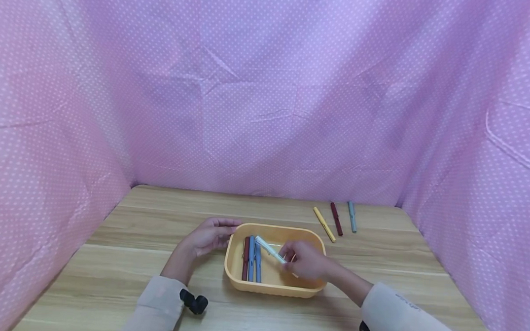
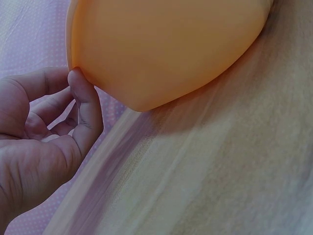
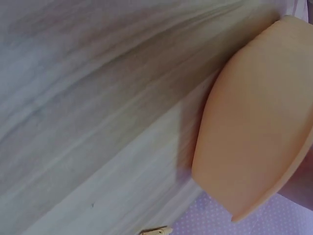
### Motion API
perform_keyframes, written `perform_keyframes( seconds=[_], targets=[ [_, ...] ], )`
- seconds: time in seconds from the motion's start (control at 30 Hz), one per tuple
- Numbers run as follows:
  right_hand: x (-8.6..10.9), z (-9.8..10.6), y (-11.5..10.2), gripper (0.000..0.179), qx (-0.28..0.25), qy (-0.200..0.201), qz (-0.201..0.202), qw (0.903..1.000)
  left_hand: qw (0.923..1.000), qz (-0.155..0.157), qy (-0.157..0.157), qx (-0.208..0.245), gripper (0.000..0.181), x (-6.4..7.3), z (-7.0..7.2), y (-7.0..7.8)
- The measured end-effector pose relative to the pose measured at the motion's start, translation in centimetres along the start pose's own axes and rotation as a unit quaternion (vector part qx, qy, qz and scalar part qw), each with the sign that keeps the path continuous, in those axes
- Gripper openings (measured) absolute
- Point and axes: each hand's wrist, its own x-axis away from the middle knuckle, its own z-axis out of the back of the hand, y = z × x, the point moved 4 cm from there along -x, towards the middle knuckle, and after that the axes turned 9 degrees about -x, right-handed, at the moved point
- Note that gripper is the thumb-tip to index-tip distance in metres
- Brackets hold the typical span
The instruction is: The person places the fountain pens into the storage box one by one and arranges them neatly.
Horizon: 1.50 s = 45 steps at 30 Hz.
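A yellow-orange plastic bin point(image 1: 277, 289) stands on the table. My left hand point(image 1: 210, 236) is at its far left corner; in the left wrist view, thumb and forefinger pinch the bin's edge point(image 2: 71, 39). Inside the bin, my right hand point(image 1: 307, 261) holds a white pen point(image 1: 269, 247), tilted with its free end toward the left. Along the bin's left side lie a dark red pen point(image 1: 245, 258) and two blue pens point(image 1: 251, 258), side by side. The bin's wall point(image 3: 254, 117) hides most of the right hand in the right wrist view.
On the table's far right lie a yellow pen point(image 1: 324, 225), another dark red pen point(image 1: 336, 219) and a grey-blue pen point(image 1: 352, 216). Pink dotted cloth point(image 1: 267, 111) hangs behind and on both sides of the wooden table point(image 1: 156, 220).
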Motion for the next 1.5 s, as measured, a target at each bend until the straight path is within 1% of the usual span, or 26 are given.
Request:
perform_keyframes(
  seconds=[0.1, 0.23, 0.37, 0.53, 0.73, 0.97, 1.13, 1.23, 1.37, 1.5],
  targets=[
    [0.0, -0.3, 0.0, 0.012, -0.002, 0.007, -0.009, 0.9999, 1.0000, 0.002, -0.001, 0.000, 0.041, 0.0, 0.0, 0.1],
    [0.0, -0.7, 0.1, 0.012, -0.007, 0.020, -0.036, 0.9991, 1.0000, 0.002, -0.002, 0.001, 0.041, 0.1, 0.0, 0.2],
    [0.1, -1.0, 0.5, 0.014, -0.042, 0.026, -0.068, 0.9965, 1.0000, 0.002, -0.004, -0.001, 0.041, 0.2, -0.1, 0.3],
    [0.2, -1.3, 1.1, 0.014, -0.098, 0.024, -0.098, 0.9901, 1.0000, 0.003, -0.005, -0.002, 0.041, 0.2, -0.1, 0.3],
    [0.2, -1.5, 1.6, 0.016, -0.132, 0.031, -0.129, 0.9823, 1.0000, 0.005, -0.003, -0.004, 0.042, 0.2, 0.0, 0.2],
    [0.3, -1.9, 1.2, 0.014, -0.161, 0.045, -0.148, 0.9747, 1.0000, 0.005, -0.002, 0.003, 0.041, 0.1, -0.1, 0.1],
    [0.3, -2.2, 1.1, 0.014, -0.171, 0.056, -0.151, 0.9721, 1.0000, 0.005, -0.004, 0.004, 0.041, 0.1, -0.2, 0.2],
    [0.1, -2.4, 1.2, 0.018, -0.173, 0.062, -0.157, 0.9703, 1.0000, 0.005, -0.003, 0.004, 0.040, 0.1, -0.2, 0.2],
    [-0.2, -2.7, 1.2, 0.024, -0.175, 0.066, -0.177, 0.9662, 1.0000, 0.005, -0.002, 0.003, 0.040, 0.1, -0.1, 0.2],
    [-0.5, -3.0, 1.1, 0.025, -0.181, 0.066, -0.187, 0.9632, 1.0000, 0.004, 0.000, -0.001, 0.040, 0.1, -0.1, 0.2]
  ],
)
